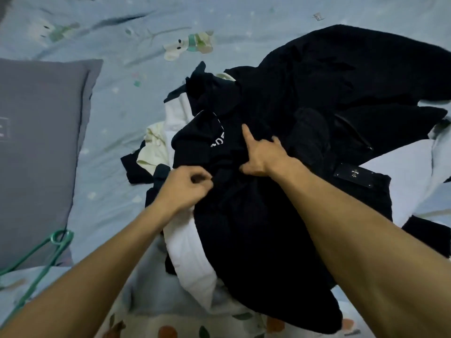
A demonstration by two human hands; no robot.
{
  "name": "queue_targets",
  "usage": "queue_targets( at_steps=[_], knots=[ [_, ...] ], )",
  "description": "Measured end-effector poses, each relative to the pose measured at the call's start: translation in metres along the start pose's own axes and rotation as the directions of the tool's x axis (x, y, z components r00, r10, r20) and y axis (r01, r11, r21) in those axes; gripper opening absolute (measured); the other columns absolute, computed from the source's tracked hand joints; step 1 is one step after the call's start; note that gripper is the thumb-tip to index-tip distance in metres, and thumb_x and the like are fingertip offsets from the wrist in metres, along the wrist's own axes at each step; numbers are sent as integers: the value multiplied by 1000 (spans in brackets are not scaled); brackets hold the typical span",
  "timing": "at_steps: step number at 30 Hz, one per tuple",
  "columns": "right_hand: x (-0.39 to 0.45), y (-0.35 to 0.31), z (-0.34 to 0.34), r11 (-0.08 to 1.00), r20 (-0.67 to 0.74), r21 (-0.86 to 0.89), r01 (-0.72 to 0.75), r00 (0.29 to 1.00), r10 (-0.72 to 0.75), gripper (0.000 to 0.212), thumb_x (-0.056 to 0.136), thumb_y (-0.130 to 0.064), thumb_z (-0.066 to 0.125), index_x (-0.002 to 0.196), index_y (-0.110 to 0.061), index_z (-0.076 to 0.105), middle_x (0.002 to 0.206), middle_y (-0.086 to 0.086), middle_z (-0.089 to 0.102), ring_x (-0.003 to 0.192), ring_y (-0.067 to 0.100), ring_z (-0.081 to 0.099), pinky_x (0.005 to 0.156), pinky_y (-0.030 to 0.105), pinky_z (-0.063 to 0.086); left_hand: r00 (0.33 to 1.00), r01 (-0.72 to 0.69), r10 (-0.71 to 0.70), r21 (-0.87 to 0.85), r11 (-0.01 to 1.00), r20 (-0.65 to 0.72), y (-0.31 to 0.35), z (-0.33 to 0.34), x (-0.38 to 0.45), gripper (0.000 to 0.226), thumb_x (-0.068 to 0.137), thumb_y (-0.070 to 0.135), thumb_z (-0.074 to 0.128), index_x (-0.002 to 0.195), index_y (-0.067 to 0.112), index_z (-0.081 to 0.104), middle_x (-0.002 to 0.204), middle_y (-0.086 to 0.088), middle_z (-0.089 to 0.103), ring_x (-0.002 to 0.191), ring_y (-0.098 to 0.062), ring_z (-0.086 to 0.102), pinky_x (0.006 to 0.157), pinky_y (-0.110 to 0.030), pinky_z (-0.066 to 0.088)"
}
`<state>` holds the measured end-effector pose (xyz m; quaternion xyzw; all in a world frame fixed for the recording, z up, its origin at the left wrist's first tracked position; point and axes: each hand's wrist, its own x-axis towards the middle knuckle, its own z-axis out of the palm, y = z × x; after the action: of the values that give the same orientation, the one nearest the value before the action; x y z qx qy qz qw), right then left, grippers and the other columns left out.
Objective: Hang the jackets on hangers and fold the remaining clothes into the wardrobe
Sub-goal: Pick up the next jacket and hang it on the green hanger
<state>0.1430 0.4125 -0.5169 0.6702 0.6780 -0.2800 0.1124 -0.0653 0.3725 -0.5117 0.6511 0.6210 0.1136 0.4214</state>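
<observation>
Black top (231, 152) with white lettering lies on the clothes pile (305, 106) on the bed (109, 118). Left hand (185, 189) pinches its edge; right hand (261, 152) rests on it, index finger extended. Risk: lifting drags the tangled white garment (190, 242) along. Green hanger (46, 250) beside pillow (36, 142). No containers visible.

Clothes pile (280, 167) covering centre and right of bed, grey pillow (41, 154) blocking left side, green hangers (48, 250) lying at pillow's near corner, open strip of blue bedsheet (117, 113) between pillow and pile, open sheet beyond pile
</observation>
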Motion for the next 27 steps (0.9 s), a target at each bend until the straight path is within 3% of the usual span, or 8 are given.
queue_targets(
  at_steps=[6, 8, 12, 16, 19, 23, 25, 27],
  knots=[
    [-18, 11, 42, 990, 97, 137, -25, 995, 12, 65, 83, -44, 61, 145, -28, 46, 131, 13, 61, 119, 34, 57, 97, 35, 48, 850, -349, 426, 274, 896, -311, 63, -29, 68, 16, 79, 31, 58, 88, 21, 67, 87, 8, 64, 84, -14, 60, 76, -37, 52],
    [-21, 18, 34, 956, -17, 292, -16, 1000, 22, 54, 85, -41, 61, 136, -24, 55, 120, 10, 65, 110, 31, 61, 93, 37, 52, 840, -363, 497, 457, 812, -217, 81, -25, 106, 41, 78, 36, 63, 116, 21, 61, 118, -3, 56, 111, -23, 52, 92, -42, 47],
    [-20, 31, 12, 943, -324, 329, 55, 944, 57, 49, 93, -34, 56, 139, -18, 50, 127, 8, 58, 115, 27, 56, 91, 41, 51, 963, -256, 226, 739, 623, 143, 88, -6, 170, 99, 75, 51, 73, 155, 33, 18, 160, -15, 16, 147, -38, 14, 117, -62, 7],
    [-1, 46, -9, 951, -449, 305, 49, 888, 98, 52, 95, -28, 54, 145, -16, 43, 141, 6, 46, 127, 24, 47, 95, 38, 48, 951, -305, 269, 630, 714, 156, 82, 5, 175, 52, 84, 32, 63, 135, 32, 56, 122, -9, 67, 114, -32, 58, 106, -45, 40],
    [18, 51, -26, 958, -483, 279, 65, 872, 82, 63, 91, -23, 57, 151, -16, 35, 152, 6, 32, 138, 26, 34, 101, 40, 46, 946, -317, 231, 493, 810, 228, 77, -12, 154, 45, 78, 33, 68, 122, 40, 66, 105, 0, 73, 101, -25, 64, 92, -36, 51],
    [51, 40, -45, 977, -364, 196, 83, 931, -6, 82, 85, -20, 55, 158, -21, 18, 165, 7, 8, 152, 27, 1, 120, 44, 17, 956, -234, 169, 279, 931, 238, 67, -34, 120, 33, 67, 34, 71, 99, 42, 75, 80, 15, 73, 79, -7, 67, 82, -32, 55],
    [68, 35, -47, 995, -252, 96, 37, 968, -12, 80, 85, -23, 50, 157, -21, 17, 163, 9, 19, 151, 27, 7, 122, 45, 5, 965, -187, 138, 218, 958, 222, 66, -36, 121, 21, 65, 40, 69, 85, 40, 76, 74, 15, 71, 77, -7, 66, 80, -32, 55],
    [79, 33, -47, 997, -142, 57, -44, 988, 52, 66, 87, -27, 46, 150, -15, 33, 141, 15, 50, 134, 32, 42, 119, 44, 18, 980, -133, 105, 165, 977, 171, 71, -37, 139, 20, 71, 52, 67, 79, 35, 73, 77, 11, 70, 82, -11, 65, 81, -32, 52]
  ],
)
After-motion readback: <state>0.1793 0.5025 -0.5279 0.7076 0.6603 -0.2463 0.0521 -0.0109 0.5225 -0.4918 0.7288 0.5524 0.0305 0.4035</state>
